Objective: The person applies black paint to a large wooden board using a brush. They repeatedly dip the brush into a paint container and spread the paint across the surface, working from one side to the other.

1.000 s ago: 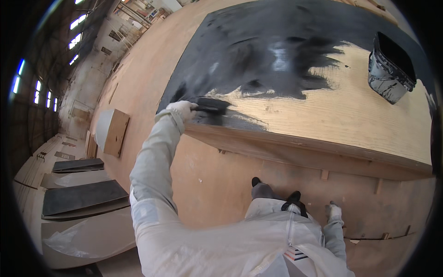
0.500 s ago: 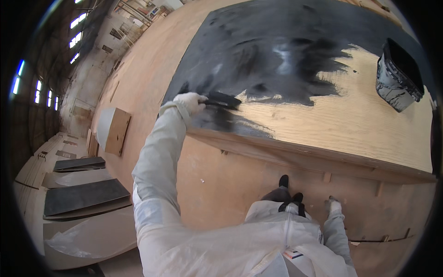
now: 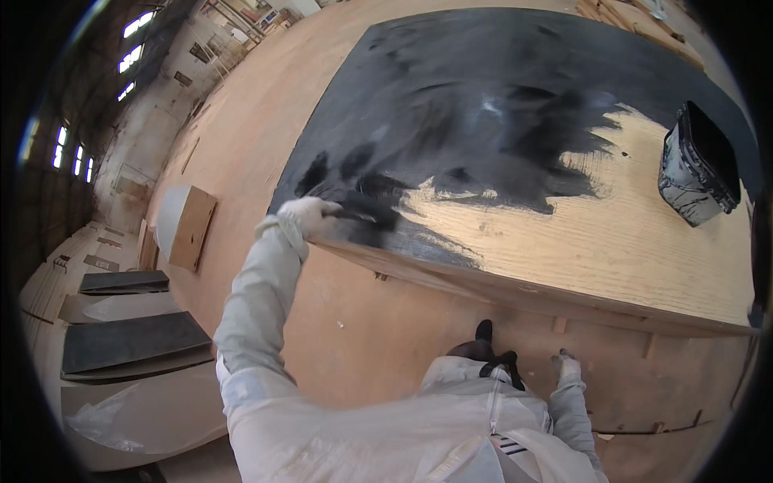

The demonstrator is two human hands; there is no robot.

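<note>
My left hand (image 3: 306, 216), in a whitish glove, is closed round the handle of a wide black paintbrush (image 3: 366, 216). The brush is blurred and rests on the near left part of a large wooden panel (image 3: 564, 249). Wet black paint (image 3: 435, 88) covers the panel's far and left parts, with a ragged edge against the bare pale wood grain. My right hand (image 3: 567, 366), also gloved, hangs low by my side below the panel's near edge. Its fingers look loosely apart, and I see nothing in them.
A paint-smeared bucket (image 3: 699, 165) stands on the panel's right side. Wooden strips (image 3: 644, 32) lie beyond the far edge. On the floor to the left are a box-like wooden piece (image 3: 187, 227) and several dark-topped boards (image 3: 137, 342), with clear plastic film near them.
My left hand and the brush have moved left and nearer along the panel. Black paint now shows in fresh dark strokes at the left. The view has shifted slightly.
</note>
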